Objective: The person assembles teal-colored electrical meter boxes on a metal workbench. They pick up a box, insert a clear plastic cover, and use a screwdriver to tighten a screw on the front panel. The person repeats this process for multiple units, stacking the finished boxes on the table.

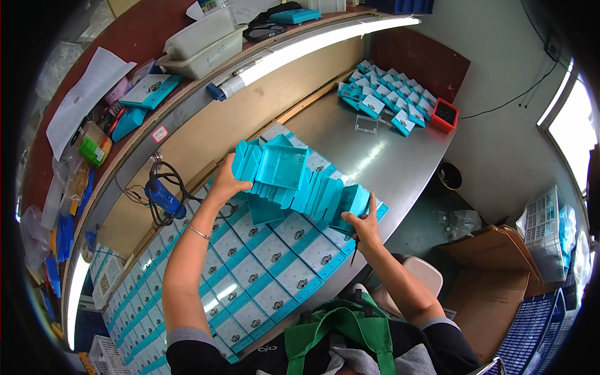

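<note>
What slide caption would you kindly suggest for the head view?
Left hand and right hand grip a row of turquoise trays over turquoise-and-white boxes on a metal bench.

Beyond the right hand (365, 227), I am seeing room to pass over the shiny steel tabletop (403, 169), with teal-and-white square cases (392, 100) blocking its far end. A row of shallow teal plastic trays (284, 167) is filling the gap to the left hand (226, 183); left of that hand, a blue cylindrical tool (164, 199) is obstructing me.

Rows of square turquoise-and-white cases (275, 303), a shiny metal workbench (375, 159) and a white tube lamp (312, 51) are indicating a workshop.
</note>
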A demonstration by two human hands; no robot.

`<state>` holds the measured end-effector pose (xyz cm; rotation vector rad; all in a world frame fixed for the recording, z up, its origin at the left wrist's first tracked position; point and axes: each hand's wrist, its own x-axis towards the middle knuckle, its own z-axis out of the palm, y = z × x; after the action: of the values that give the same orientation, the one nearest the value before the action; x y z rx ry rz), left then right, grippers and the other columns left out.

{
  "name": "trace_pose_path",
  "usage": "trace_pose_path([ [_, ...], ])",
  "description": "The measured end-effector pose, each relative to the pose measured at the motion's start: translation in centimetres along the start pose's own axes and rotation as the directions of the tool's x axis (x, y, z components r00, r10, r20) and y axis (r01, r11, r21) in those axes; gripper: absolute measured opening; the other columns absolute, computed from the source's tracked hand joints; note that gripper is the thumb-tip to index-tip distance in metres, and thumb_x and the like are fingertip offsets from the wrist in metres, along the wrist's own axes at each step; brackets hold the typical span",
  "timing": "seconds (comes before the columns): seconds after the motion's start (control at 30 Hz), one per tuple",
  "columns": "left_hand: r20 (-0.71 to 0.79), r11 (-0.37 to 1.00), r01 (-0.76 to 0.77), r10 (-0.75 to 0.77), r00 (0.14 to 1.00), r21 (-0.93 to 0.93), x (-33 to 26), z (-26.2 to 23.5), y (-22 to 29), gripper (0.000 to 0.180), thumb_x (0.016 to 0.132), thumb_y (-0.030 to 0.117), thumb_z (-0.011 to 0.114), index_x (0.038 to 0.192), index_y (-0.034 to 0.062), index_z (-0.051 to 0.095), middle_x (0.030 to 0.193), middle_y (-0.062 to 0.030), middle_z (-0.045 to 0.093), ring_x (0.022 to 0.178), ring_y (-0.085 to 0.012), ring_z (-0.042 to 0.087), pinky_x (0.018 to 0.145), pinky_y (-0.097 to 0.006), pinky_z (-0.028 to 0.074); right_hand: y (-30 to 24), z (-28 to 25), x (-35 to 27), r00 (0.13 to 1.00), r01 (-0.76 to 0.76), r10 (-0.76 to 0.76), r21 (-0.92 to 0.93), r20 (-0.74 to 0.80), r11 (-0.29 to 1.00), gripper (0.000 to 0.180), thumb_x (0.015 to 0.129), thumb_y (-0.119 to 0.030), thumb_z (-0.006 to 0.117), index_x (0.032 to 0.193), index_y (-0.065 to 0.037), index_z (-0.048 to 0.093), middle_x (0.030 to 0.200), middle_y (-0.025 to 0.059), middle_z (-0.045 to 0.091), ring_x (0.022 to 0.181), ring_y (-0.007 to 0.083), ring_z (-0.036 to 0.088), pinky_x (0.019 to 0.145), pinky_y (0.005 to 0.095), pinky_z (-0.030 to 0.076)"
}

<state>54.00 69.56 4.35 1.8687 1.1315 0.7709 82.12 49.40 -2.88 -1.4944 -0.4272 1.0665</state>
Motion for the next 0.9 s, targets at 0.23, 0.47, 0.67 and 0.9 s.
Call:
trace_pose_path([
  [0.23, 0.015, 0.988, 0.033, -0.036, 0.999, 0.153, 8.3, -3.9, -2.5, 0.081, 0.054, 0.011, 0.072, 0.128, 0.0034, 0.04, 0.109, -0.0124, 0.057, 0.103, -0.0241, 0.055, 0.091, -0.032, 0.042, -1.2, 4.9, 4.8, 0.987, -0.152, 0.144, 0.114, 0.073, 0.982, 0.108, 0.065, -0.013, 0.077, 0.146, -0.023, 0.006, 0.085, 0.0058, 0.046, 0.053, 0.0112, 0.041, 0.037, 0.0255, 0.027],
  [0.47, 0.175, 0.953, 0.187, -0.231, 0.957, 0.238, 14.4, -6.0, -3.4, 0.085, 0.054, 0.009, 0.072, 0.131, 0.0023, 0.038, 0.115, -0.0105, 0.052, 0.107, -0.0209, 0.05, 0.092, -0.031, 0.041, -2.3, 6.5, 8.1, 0.924, -0.195, 0.205, -0.064, 0.322, 0.979, 0.103, 0.072, -0.013, 0.074, 0.146, -0.02, 0.003, 0.087, 0.0073, 0.044, 0.056, 0.0121, 0.043, 0.039, 0.027, 0.034],
  [0.67, 0.151, 0.844, 0.117, -0.227, 0.962, 0.523, 18.2, -7.0, -4.7, 0.087, 0.055, 0.011, 0.071, 0.134, 0.0022, 0.035, 0.12, -0.0139, 0.05, 0.114, -0.0258, 0.046, 0.098, -0.033, 0.036, -3.0, 5.7, 11.2, 0.765, -0.068, 0.22, -0.264, 0.606, 0.962, 0.091, 0.079, -0.012, 0.067, 0.147, -0.02, 0.006, 0.073, 0.0038, 0.05, 0.055, 0.011, 0.046, 0.041, 0.026, 0.036],
  [0.9, -0.061, 0.672, 0.156, -0.162, 0.985, 0.724, 20.9, -2.1, -6.1, 0.068, 0.068, 0.003, 0.064, 0.132, 0.0075, 0.041, 0.132, -0.0161, 0.046, 0.12, -0.0307, 0.046, 0.101, -0.036, 0.038, -2.2, 4.6, 15.7, 0.644, 0.559, -0.012, -0.46, 0.765, 0.69, 0.082, 0.078, -0.025, 0.068, 0.143, -0.015, 0.018, 0.082, 0.0195, 0.061, 0.08, 0.036, 0.064, 0.069, 0.0431, 0.051],
])
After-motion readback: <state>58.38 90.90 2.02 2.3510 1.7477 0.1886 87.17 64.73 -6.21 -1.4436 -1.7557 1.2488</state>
